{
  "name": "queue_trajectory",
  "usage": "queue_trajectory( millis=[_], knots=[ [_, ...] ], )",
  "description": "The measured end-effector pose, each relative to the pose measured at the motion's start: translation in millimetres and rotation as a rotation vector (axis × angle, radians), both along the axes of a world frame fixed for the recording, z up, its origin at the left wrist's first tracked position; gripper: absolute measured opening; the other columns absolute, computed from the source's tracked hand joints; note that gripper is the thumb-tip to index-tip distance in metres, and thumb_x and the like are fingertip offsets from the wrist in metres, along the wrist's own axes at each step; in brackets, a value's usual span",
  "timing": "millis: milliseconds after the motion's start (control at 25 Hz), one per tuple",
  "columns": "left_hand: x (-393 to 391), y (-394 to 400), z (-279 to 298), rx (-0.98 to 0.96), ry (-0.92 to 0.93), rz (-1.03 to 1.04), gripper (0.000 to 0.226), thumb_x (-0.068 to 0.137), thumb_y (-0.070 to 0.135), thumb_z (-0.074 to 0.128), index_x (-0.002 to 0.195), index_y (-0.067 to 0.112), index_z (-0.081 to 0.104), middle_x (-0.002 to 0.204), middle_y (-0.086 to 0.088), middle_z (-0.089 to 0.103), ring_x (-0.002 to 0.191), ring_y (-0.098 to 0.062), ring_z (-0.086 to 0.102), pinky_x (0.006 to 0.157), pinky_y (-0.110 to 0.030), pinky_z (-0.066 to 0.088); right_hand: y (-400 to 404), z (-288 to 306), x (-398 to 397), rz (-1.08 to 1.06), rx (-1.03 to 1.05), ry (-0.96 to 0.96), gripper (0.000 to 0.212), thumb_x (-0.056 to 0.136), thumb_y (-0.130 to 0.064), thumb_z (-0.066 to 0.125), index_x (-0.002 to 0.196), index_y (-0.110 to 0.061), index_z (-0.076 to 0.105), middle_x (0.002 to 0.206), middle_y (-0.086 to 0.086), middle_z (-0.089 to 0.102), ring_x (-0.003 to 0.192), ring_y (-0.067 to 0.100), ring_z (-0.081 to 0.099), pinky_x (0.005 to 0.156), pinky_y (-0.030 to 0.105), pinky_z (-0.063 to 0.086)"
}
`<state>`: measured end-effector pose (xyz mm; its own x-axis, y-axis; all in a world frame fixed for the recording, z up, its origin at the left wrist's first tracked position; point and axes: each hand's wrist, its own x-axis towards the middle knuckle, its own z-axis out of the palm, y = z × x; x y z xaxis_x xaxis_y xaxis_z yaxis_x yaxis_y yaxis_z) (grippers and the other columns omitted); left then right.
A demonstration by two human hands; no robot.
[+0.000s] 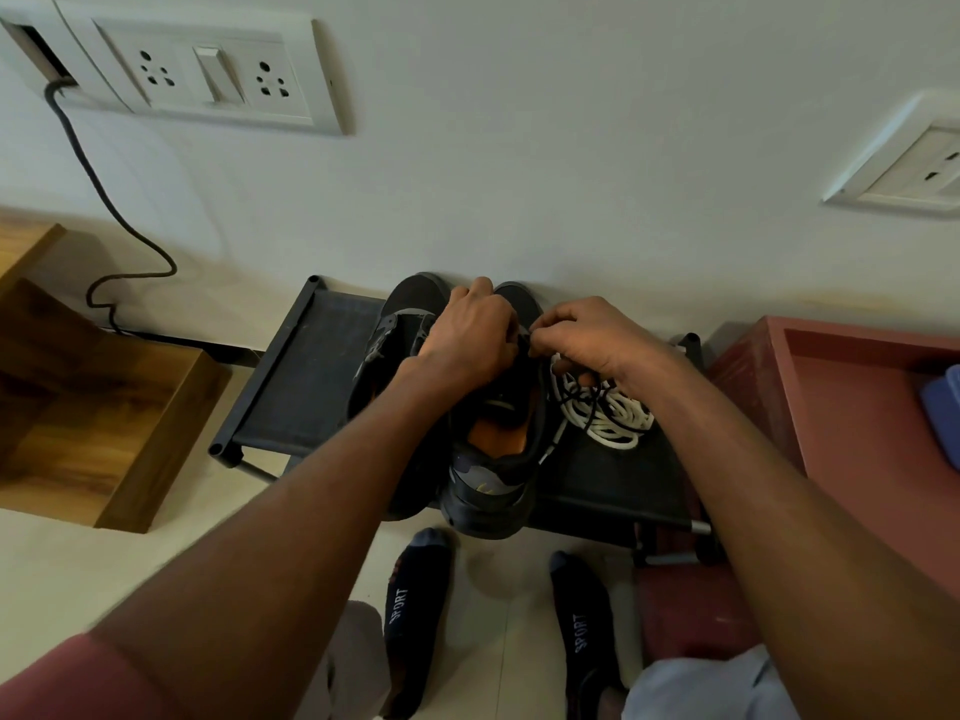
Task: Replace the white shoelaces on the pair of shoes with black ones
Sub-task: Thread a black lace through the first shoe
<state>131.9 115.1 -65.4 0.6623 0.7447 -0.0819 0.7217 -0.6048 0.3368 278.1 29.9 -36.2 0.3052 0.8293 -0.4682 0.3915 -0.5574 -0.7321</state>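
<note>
Head view: two dark sneakers sit side by side on a black fabric shoe rack (306, 366) against the wall, toes to the wall, heels toward the person. Left hand (467, 335) lies over the tongue area of the right-side sneaker (493, 449), fingers curled down onto the upper, apparently holding the eyelet row steady; exactly what it grips is hidden under the knuckles. Right hand (582, 337) sits just right of it, thumb and fingertips pinched together on what looks like a black shoelace (582, 394) end at the eyelets; the strand trails down-right over the pile. White shoelaces (608, 413) lie heaped loose on the rack, just beside the sneaker's right side, under the right wrist, already out of this shoe. Left-side sneaker (395, 330) mostly covered by the left forearm; its lacing can't be read. Key relation: the sneaker's long axis runs wall-to-person, eyelets directly between the two hands, lace slack lying to the right, so the right hand is nearer and feeds, pulling across leftward. Judged: mid-threading black lace, upper eyelets. Socked feet (415, 595) below the rack.
</note>
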Motion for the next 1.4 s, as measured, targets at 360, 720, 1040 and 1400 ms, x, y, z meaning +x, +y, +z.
queue_trajectory(
  millis=[360,720,1040,1400],
  knots=[
    [-0.8,-1.5,6.5,0.035,-0.009,-0.013,0.021,0.090,0.027,0.075,0.110,0.021,0.077,0.114,-0.009,0.053,0.112,-0.034,0.055,0.087,-0.045,0.053,2.8,-4.8,2.5,-0.073,-0.011,0.088,0.017,0.085,-0.011,0.071,0.096,-0.020,0.080,0.099,0.008,0.075,0.081,0.019,0.068,0.060,0.033,0.048],
    [14.8,-12.8,-2.6,0.158,-0.058,0.118,0.011,0.090,0.012,0.067,0.097,0.013,0.076,0.108,-0.009,0.064,0.104,-0.035,0.060,0.073,-0.042,0.048,4.2,-8.4,4.4,-0.124,-0.049,0.139,0.018,0.085,-0.011,0.071,0.100,-0.014,0.081,0.099,0.008,0.076,0.077,0.018,0.066,0.055,0.031,0.046],
    [-33.6,31.9,48.7,-0.258,-0.396,0.254,0.021,0.073,0.018,0.094,0.071,0.013,0.073,0.063,0.004,0.071,0.058,-0.004,0.066,0.065,-0.026,0.060,1.3,-0.2,2.3,-0.073,0.018,0.020,0.033,0.086,-0.003,0.067,0.110,-0.022,0.075,0.089,-0.002,0.066,0.072,0.011,0.056,0.050,0.020,0.042],
    [-24.9,29.0,48.2,-0.249,-0.507,0.149,0.009,0.082,0.015,0.085,0.083,0.015,0.076,0.078,0.004,0.075,0.074,-0.009,0.069,0.068,-0.023,0.052,12.6,3.6,-18.1,-0.102,0.462,0.205,0.019,0.090,-0.007,0.079,0.108,-0.012,0.079,0.096,0.005,0.081,0.092,0.013,0.077,0.085,0.025,0.059]
  ],
)
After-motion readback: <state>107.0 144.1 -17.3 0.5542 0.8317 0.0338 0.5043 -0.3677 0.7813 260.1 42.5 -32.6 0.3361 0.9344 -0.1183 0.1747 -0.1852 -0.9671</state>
